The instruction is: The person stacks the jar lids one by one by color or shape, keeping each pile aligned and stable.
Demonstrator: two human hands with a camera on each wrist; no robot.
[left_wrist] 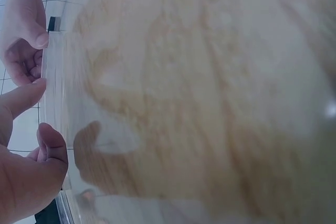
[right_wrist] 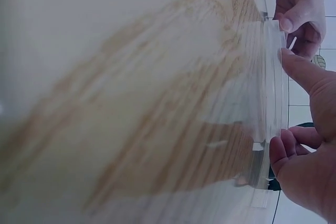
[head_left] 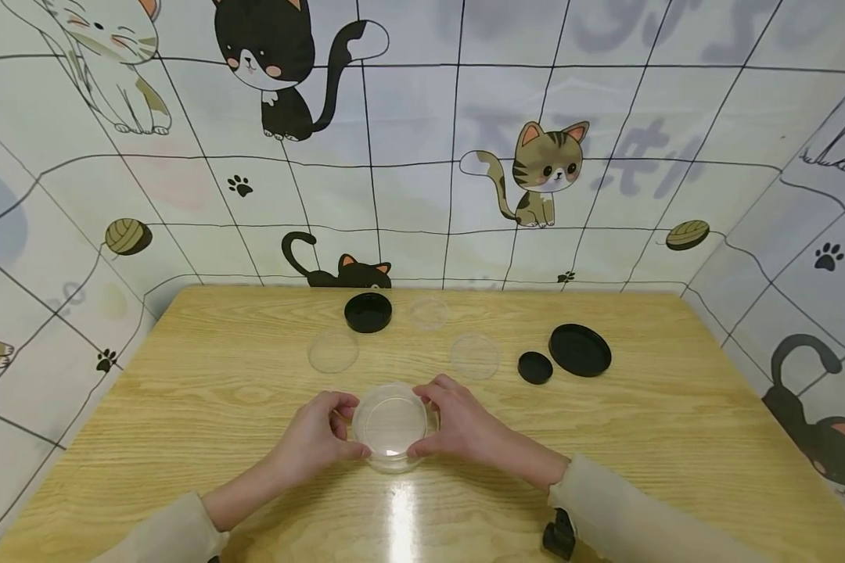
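Observation:
A clear round shallow dish [head_left: 392, 418], much like a petri dish, sits near the middle of the table between both hands. Beneath it, slightly offset toward the front, shows the rim of another clear round piece [head_left: 397, 467]. My left hand [head_left: 318, 432] pinches the dish's left edge, thumb in front and fingers behind. On the opposite edge, my right hand [head_left: 459, 421] grips with thumb and fingers. From the side, the right wrist view shows the clear stacked walls [right_wrist: 270, 82] low over the tabletop, with fingertips on the upper edge. Whether the pieces are fully seated cannot be told.
Behind the hands lie clear round pieces [head_left: 334, 352], [head_left: 475, 356] and a smaller clear one [head_left: 429, 313]. A black round dish [head_left: 368, 313] stands at the back. To the right are a small black disc [head_left: 535, 368] and a larger black dish [head_left: 580, 351]. Cat-patterned cloth surrounds the wooden table [head_left: 239, 352].

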